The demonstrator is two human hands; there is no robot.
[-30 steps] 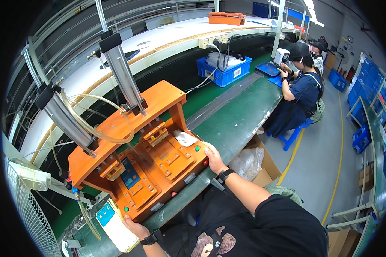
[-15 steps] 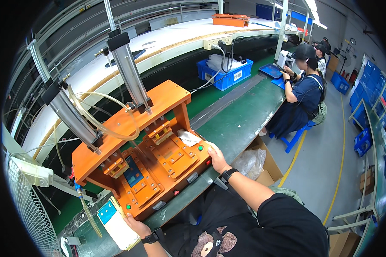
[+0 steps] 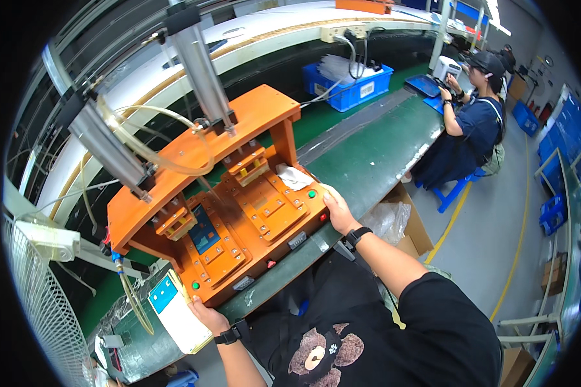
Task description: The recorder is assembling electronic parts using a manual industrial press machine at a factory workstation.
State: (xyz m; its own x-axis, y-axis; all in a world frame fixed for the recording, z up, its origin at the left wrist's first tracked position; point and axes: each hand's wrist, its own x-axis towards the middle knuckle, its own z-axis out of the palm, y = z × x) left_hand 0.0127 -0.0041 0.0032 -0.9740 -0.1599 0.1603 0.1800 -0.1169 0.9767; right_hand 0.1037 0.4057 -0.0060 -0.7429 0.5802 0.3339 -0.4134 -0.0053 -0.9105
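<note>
We have one part seated in the orange press fixture at the bench's near edge. Our left hand grips a white device; our right hand rests open beside the green button. Pressing appears pending.

The orange press fixture fills the bench ahead. Two slanted pneumatic cylinders and looping clear hoses obstruct access from above. Open green bench surface lies right of the fixture; a seated co-worker occupies its far end.

Black short-sleeve tee w/ brown teddy bear print on chest. Black smartwatch on right wrist; black band on left wrist, bare forearms.
</note>
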